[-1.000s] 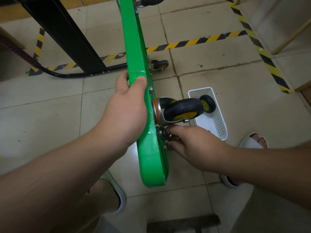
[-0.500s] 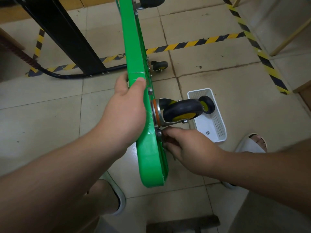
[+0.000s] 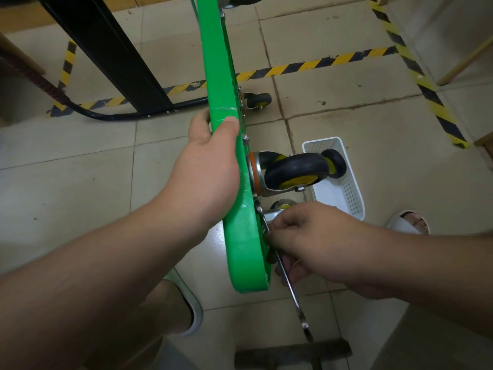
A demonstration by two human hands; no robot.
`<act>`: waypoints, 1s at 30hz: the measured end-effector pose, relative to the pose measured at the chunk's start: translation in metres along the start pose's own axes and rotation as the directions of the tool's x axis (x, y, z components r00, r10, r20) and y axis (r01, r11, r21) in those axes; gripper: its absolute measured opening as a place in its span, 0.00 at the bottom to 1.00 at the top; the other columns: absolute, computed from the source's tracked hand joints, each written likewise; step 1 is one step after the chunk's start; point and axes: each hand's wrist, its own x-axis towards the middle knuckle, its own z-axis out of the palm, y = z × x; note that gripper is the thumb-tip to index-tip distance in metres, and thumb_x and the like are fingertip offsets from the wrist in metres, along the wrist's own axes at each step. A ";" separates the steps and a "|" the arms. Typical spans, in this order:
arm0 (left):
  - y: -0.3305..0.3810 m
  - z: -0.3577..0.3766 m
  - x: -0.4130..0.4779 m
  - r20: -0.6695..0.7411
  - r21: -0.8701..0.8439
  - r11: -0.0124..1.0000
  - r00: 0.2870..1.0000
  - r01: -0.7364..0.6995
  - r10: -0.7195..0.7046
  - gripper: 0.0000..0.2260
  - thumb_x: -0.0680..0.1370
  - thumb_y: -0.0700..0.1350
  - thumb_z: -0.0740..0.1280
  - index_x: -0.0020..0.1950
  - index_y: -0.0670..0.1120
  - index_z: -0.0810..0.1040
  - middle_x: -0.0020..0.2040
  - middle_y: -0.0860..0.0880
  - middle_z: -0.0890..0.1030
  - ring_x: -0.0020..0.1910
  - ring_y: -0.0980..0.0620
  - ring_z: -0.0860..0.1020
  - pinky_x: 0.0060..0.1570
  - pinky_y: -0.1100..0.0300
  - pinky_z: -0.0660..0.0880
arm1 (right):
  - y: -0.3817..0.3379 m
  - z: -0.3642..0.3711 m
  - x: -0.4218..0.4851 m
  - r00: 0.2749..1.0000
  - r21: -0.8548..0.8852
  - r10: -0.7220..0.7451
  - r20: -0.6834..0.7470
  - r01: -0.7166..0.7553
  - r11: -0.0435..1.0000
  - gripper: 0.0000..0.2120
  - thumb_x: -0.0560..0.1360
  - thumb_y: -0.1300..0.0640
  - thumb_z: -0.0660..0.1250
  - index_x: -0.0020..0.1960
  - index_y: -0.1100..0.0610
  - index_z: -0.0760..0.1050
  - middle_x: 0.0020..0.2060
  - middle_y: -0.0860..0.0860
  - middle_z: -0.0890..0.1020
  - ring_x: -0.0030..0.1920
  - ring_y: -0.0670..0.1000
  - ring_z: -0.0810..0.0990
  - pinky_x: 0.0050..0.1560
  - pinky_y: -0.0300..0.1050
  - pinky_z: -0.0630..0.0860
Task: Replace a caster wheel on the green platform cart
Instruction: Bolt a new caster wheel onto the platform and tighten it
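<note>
Cart stood on edge, one hand clamping the deck, the other working a wrench at the caster mount.

The left hand (image 3: 210,169) wraps over the top edge of the green platform cart (image 3: 241,236), thumb on the near face and fingers curled behind, closed firmly on it. The deck's long axis runs away from the person, its underside facing right. Just right of that grip the caster wheel (image 3: 293,172) sticks out sideways, axle end pointing right, above a white basket (image 3: 349,193) on the tiled floor (image 3: 346,108). Below the caster, the right hand (image 3: 314,247) is pinched shut around a wrench (image 3: 290,287), its head against the mounting plate and its handle slanting down toward the person.
</note>
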 end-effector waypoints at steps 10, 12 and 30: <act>0.000 0.000 0.000 -0.014 0.031 0.999 1.000 -0.008 0.009 0.16 0.85 0.56 0.53 0.73 0.62 0.65 0.49 0.58 0.76 0.43 0.57 0.76 0.36 0.58 0.71 | -0.023 -0.010 -0.004 0.983 0.379 0.072 0.169 -0.133 0.916 0.11 0.82 0.63 0.64 0.42 0.61 0.77 0.27 0.53 0.82 0.25 0.47 0.81 0.28 0.38 0.79; -0.001 0.000 0.000 -0.008 0.016 1.000 1.000 -0.014 0.014 0.17 0.85 0.56 0.53 0.74 0.62 0.65 0.52 0.56 0.78 0.45 0.55 0.77 0.39 0.56 0.72 | -0.021 -0.010 -0.006 0.976 0.362 0.082 0.201 -0.152 0.920 0.11 0.82 0.62 0.63 0.42 0.62 0.77 0.28 0.53 0.82 0.26 0.48 0.81 0.28 0.38 0.79; 0.003 0.000 -0.002 -0.017 0.056 0.998 1.000 -0.002 0.003 0.18 0.85 0.56 0.52 0.75 0.62 0.63 0.45 0.60 0.73 0.41 0.57 0.76 0.33 0.59 0.70 | 0.038 -0.017 0.023 0.963 -0.527 -0.255 -0.083 0.175 0.832 0.03 0.79 0.49 0.68 0.52 0.45 0.76 0.33 0.41 0.77 0.33 0.38 0.74 0.36 0.35 0.70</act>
